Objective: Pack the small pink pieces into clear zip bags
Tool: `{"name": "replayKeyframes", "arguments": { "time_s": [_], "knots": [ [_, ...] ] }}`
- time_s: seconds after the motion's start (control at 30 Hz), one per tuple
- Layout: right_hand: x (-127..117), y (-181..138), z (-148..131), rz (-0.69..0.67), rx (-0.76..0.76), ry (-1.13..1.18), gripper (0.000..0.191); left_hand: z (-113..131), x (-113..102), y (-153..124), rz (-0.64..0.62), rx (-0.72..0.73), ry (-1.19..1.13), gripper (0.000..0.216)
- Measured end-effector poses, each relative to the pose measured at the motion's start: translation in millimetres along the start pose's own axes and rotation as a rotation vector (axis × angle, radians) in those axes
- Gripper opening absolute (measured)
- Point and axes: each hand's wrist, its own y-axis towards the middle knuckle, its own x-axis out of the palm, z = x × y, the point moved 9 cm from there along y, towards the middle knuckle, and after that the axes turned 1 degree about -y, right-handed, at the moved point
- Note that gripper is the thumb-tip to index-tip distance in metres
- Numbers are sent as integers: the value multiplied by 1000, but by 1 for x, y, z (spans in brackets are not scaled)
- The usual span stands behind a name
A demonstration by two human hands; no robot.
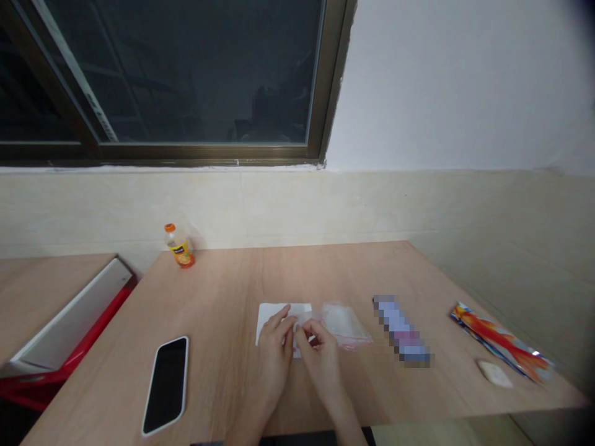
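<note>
My left hand (276,344) and my right hand (320,354) are close together, low over a white sheet (269,314) on the table. On both, thumb and fingers are drawn into a pinch. Something small and pale may sit between the fingertips, but I cannot make it out. The left index finger lies a little straighter than the others. Just right of the sheet, beyond my right hand, lies a clear plastic bag (341,322) with a pinkish-red strip along its near edge. My hands hide the near part of the sheet.
A phone (166,387) with a dark screen lies at the left. An orange-capped drink bottle (180,246) stands at the far left. To the right are a blurred-out long item (402,329), a shiny orange packet (499,341) and a small whitish object (495,374) near the table's edge.
</note>
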Motion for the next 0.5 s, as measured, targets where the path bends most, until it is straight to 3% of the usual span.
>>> {"name": "replayKeyframes", "arguments": {
  "time_s": [0.07,0.17,0.23,0.27,0.33,0.43,0.5],
  "knots": [
    [0,-2,1,-10,-22,-41,25,-1,3,0,-25,21,56,30],
    [-15,0,20,163,95,107,18,-4,6,1,-51,44,124,39],
    [-23,0,43,289,264,301,33,-5,8,1,-81,64,185,45],
    [-19,1,53,290,350,416,43,-4,10,1,-105,83,223,47],
    [0,4,65,157,500,647,49,-1,14,1,-148,127,291,53],
    [25,9,63,-58,586,871,36,11,22,0,-217,197,333,57],
    [17,16,60,7,492,867,29,21,26,-2,-250,229,333,51]
  ]
}}
